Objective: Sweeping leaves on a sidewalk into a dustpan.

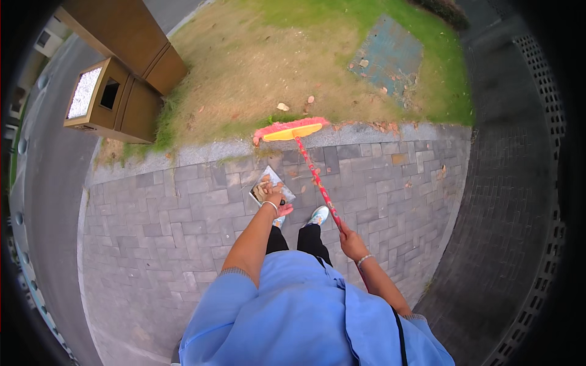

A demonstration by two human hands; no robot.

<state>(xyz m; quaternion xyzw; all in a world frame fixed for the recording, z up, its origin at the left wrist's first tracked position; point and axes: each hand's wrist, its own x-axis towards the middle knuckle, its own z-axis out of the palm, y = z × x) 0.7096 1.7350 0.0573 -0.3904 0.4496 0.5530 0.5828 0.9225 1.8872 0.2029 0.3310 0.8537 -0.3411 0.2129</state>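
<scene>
My left hand (276,200) is around the dark-tipped handle of a metal dustpan (284,191), some of its fingers spread. Dry brown leaves (261,189) lie in the pan, partly hidden by that hand. In my right hand (353,244) is the red patterned pole of a push broom (324,194). The broom's yellow head (293,132) with pink bristles reaches across the stone kerb (201,154) at the edge of the grass. Whether the dustpan touches the ground I cannot tell.
Grey block paving (201,219) lies underfoot, with a few loose leaves. More leaves (384,127) gather along the kerb at right. A brown box-like post (132,103) stands at upper left, and a worn blue-green panel (389,57) lies in the lawn.
</scene>
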